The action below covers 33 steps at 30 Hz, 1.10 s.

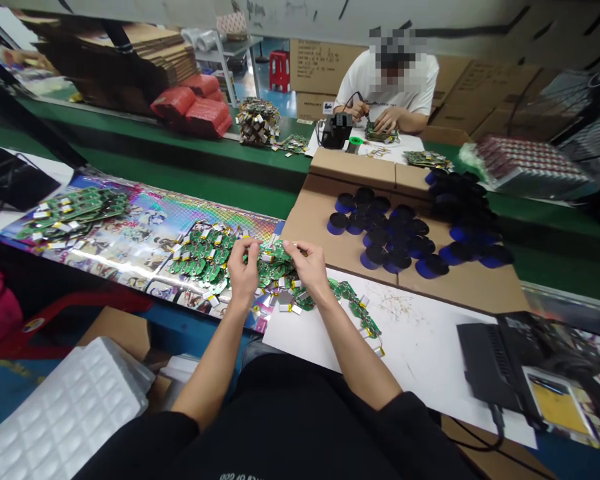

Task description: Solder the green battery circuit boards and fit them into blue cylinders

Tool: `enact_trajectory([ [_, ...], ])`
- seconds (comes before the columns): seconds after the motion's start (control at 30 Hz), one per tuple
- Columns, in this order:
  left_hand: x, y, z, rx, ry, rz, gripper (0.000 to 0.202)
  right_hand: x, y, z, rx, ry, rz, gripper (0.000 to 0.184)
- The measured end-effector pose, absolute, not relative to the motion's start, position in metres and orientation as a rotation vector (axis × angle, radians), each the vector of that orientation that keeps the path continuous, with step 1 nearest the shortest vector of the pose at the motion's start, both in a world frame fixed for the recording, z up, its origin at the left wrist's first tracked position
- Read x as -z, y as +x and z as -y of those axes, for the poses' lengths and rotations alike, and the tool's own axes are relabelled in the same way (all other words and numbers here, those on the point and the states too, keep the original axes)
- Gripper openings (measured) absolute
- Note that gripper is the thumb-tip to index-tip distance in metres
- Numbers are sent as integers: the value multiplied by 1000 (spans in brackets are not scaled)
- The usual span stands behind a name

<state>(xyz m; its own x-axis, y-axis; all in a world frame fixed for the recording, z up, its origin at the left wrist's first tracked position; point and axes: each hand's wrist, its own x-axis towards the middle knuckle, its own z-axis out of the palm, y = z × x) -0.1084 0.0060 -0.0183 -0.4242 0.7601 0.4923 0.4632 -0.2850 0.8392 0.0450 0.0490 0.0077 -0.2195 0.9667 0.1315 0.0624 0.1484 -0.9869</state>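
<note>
left hand (243,268): pinching boards (205,257) heaped right under it, easy grabbing
right hand (309,265): pinching boards too
caps (380,233): sitting just beyond it

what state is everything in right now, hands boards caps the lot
left hand, fingers closed on boards
right hand, pinching boards in the same heap
boards, loose heap, overlapping
far pile, heaped, no hand on it
caps, clustered on cardboard, some stacked
foam tray, lying flat below the bench
co-worker's hands, on boards at the far bench
</note>
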Motion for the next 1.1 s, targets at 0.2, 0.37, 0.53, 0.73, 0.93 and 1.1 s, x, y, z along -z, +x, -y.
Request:
enact_trajectory([
  [0.2, 49, -83, 39, -1638, 1467, -1694, 29, -5, 40, -44, -1165, -1018, 1655, 30],
  [0.37, 61, -77, 43, -1631, 1342, -1731, 43, -3, 43, -40, -822, -1119, 2120, 18],
  [0.53, 42, -86, 31, -1519, 1573, -1794, 33, -14, 87, -25, -815, -1079, 1975, 26],
  [0.73, 26, -92, 24, -1490, 1858, -1899, 22, -4, 205, 42, -601, -1748, 1869, 15],
  [0.93, 25, -49, 17, -1428, 2060, -1618, 10, 36, 247, 86, -421, -2050, 1884, 26],
  [1.1, 28, 3, 3, -1002, 2398, -1180, 27, 35, 239, 83, -680, -1896, 1689, 28],
])
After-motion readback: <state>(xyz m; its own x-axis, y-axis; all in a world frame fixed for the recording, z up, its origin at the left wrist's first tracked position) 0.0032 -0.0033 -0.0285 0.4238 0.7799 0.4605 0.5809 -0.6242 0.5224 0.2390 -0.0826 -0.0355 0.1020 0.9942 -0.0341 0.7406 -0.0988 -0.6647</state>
